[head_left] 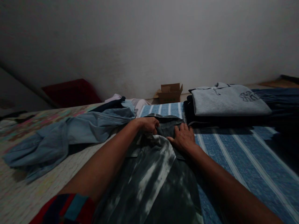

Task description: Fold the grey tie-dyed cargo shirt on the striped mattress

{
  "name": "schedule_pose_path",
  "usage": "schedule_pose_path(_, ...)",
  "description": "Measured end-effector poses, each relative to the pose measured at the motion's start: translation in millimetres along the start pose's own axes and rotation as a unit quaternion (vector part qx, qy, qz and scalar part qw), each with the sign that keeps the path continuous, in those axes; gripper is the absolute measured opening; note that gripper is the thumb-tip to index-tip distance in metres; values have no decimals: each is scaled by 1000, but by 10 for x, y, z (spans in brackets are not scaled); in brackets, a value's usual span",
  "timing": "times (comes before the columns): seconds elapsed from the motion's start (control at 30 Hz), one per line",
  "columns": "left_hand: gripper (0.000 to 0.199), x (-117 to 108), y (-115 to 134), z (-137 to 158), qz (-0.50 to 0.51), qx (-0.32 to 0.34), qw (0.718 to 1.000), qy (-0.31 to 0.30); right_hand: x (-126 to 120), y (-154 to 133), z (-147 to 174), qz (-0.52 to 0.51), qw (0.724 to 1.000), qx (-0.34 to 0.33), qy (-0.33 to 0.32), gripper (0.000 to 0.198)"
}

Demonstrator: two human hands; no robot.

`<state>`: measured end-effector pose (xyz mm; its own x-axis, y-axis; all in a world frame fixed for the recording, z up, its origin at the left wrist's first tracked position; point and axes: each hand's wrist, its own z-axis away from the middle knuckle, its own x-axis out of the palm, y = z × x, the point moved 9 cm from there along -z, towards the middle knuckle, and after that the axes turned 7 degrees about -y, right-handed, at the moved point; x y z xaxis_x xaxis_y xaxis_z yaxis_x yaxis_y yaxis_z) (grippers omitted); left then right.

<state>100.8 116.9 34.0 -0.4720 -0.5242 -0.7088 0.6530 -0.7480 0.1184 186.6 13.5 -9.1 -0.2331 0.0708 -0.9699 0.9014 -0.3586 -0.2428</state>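
Dark grey-green trousers [161,183] with white bleached streaks lie in front of me, their waistband at the far end. At that end my left hand [149,125] has its fingers curled closed on the cloth. My right hand [183,137] is open, palm down, its fingers spread over the waistband's right side. Beneath the trousers is a blue cloth [224,152] with white stripes. Folds in the fabric hide what lies under my left fingertips.
Light blue jeans [93,124] lie loosely on the patterned bedding [44,186] at left. A folded grey sweatshirt [224,101] tops dark clothes at right, beside more dark garments [280,99]. Behind are an open cardboard box [170,93], a dark red object [72,93] and the wall.
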Motion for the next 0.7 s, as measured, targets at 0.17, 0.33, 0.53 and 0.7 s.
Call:
schedule_pose_path(0.17, 72, 28, -2, 37, -43, 19, 999, 15, -53, -54, 30, 17, 1000, -16, 21, 68)
schedule_pose_path(0.33, 54, 91, -7, 69, -22, 16, 1000, -13, -53, -99, 32, 20, 999, -37, 27, 60)
schedule_pose_path(0.53, 74, 69, 4, 158, -54, 19, 997, 44, -4, -144, -24, 18, 999, -28, 21, 67)
schedule_pose_path(0.7, 71, 45, -11, 289, -17, 33, 994, 101, -1, -172, -32, 20, 999, -15, 30, 68)
